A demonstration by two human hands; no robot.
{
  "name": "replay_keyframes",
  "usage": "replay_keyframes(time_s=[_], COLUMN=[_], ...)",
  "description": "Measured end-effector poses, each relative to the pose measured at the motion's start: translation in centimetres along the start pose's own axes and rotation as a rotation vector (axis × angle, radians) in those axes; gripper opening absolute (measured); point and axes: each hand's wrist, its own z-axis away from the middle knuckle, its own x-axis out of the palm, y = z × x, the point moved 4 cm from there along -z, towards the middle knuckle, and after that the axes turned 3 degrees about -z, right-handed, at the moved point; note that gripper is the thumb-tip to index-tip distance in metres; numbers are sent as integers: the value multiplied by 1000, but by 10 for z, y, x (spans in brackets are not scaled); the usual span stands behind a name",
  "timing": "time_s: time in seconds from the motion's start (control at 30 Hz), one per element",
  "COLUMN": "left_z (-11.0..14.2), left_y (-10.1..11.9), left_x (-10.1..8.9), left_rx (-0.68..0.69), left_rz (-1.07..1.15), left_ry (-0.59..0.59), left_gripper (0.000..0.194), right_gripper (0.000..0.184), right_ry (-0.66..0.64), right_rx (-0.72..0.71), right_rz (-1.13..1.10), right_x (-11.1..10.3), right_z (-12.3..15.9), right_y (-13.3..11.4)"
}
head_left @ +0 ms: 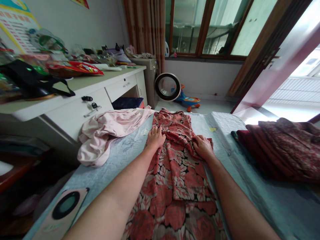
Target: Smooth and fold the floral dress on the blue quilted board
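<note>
A red floral garment (175, 173) with white and black leaf print lies lengthwise on the pale blue bed cover (120, 160). My left hand (155, 136) rests flat on its left side, fingers spread. My right hand (203, 146) sits on the garment's right side, fingers curled into a fold of the fabric near the middle. The far end of the garment is bunched and partly folded over.
A pink garment (110, 133) is heaped at the bed's left edge. Dark red folded clothes (282, 150) lie at the right. A phone (62, 210) lies near the front left. A cluttered white desk (82, 100) stands left; a round fan (167, 87) and a toy car (188, 100) sit on the floor beyond.
</note>
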Motion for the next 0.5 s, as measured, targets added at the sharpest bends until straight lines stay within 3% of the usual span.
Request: replay_keyframes(time_s=[0.17, 0.3, 0.5], left_z=[-19, -42, -73], left_y=[-13, -28, -39], left_x=[-3, -6, 6], left_rx=[51, 97, 170], left_rz=[53, 43, -2], left_ry=[-13, 33, 35], left_gripper=[35, 38, 36], right_gripper=[33, 33, 31], right_ry=[-1, -1, 5], right_rx=[-2, 6, 5], right_rz=[21, 20, 11], right_x=[0, -1, 0], right_z=[-1, 0, 1], right_y=[-1, -3, -3])
